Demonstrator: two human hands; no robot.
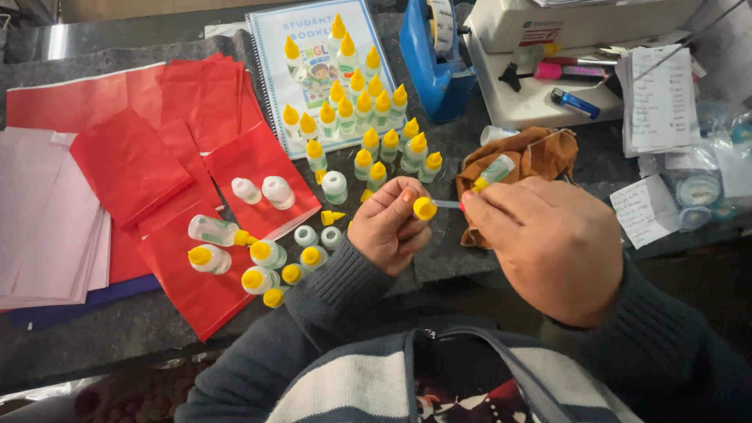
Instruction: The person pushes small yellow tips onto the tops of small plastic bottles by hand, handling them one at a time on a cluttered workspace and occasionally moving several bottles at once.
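From the left I see pale pink paper sheets (35, 227), then red paper sheets (129, 160) on the dark table (94, 329). Some small glue bottles with yellow caps (235, 270) lie on their sides on the red paper, and many more upright bottles (356, 106) stand on a spiral booklet (274, 55) further back.

My left hand (389, 223) is closed around a yellow cap (424, 208), which it pinches between thumb and fingers. The cap is just in front of me, between both hands. My right hand (552, 247) is closed on a thin pin-like tool (448, 204); I cannot tell exactly what it is. Its long axis runs nearly horizontal, left to right, and its tip points left into the cap. Both hands are equally near.

Behind the right hand a brown cloth (540, 153) holds one lying bottle (493, 172). Further right are a blue tape dispenser (435, 70) and paper notes (662, 98).
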